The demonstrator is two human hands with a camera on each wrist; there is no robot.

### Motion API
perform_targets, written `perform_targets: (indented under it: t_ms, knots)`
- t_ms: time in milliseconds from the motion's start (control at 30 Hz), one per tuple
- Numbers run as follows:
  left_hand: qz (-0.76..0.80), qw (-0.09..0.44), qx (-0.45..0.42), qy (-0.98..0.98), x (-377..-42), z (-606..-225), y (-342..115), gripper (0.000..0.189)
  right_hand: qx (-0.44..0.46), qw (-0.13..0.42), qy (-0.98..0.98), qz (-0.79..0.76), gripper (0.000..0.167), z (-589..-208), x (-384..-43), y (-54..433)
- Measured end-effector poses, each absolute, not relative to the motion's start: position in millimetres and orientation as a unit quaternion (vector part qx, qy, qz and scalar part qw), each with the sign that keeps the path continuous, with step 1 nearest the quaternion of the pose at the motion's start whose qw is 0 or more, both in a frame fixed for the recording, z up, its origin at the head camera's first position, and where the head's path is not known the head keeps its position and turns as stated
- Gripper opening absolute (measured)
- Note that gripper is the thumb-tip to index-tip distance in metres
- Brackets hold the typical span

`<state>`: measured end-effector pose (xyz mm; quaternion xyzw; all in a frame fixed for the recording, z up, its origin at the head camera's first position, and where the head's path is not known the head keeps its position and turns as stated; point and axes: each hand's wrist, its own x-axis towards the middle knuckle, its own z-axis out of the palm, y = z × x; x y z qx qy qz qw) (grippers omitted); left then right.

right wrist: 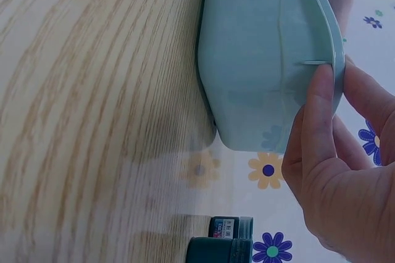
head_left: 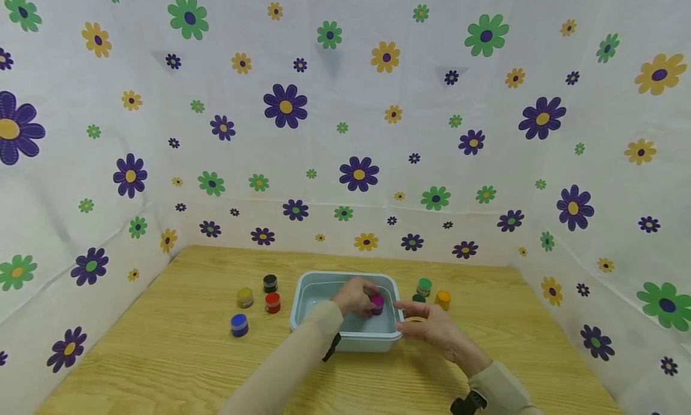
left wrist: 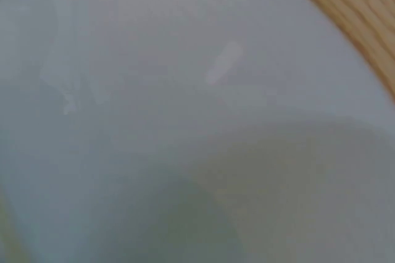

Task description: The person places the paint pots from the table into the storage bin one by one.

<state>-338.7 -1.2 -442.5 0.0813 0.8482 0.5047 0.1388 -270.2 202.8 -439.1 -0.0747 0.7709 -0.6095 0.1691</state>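
A pale blue plastic tub (head_left: 346,345) stands on the wooden table in the head view. Inside it, toward its right end, my left hand (head_left: 352,296) holds a small paint jar with a magenta lid (head_left: 377,301); the hand covers part of the jar. My right hand (head_left: 436,331) is at the right rim of the tub. In the right wrist view, its thumb and fingers (right wrist: 319,112) pinch that rim from both sides. The left wrist view is filled by the blurred, pale tub surface (left wrist: 154,47).
Left of the tub stand jars with black (head_left: 270,283), yellow (head_left: 245,297), red (head_left: 273,302) and blue (head_left: 239,325) lids. To the right are green (head_left: 424,286), dark green (head_left: 418,298) and orange (head_left: 443,299) ones. A flower-patterned sheet (head_left: 324,151) encloses the table.
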Motion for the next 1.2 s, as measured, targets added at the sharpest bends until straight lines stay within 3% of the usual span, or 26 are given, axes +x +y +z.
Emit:
perform_targets:
  t_ms: [500,1200]
  knots:
    - [0.53,0.163,0.101,0.826,-339.9,-437.6,-16.0,0.037,-0.081,0.166,0.766,-0.616,0.062,-439.3,-269.9,200.9]
    - [0.549,0.155,0.175,0.802,-334.4,-417.5,-82.1,0.034,-0.062,0.162,0.771,-0.613,0.061,-438.7,-270.1,199.5]
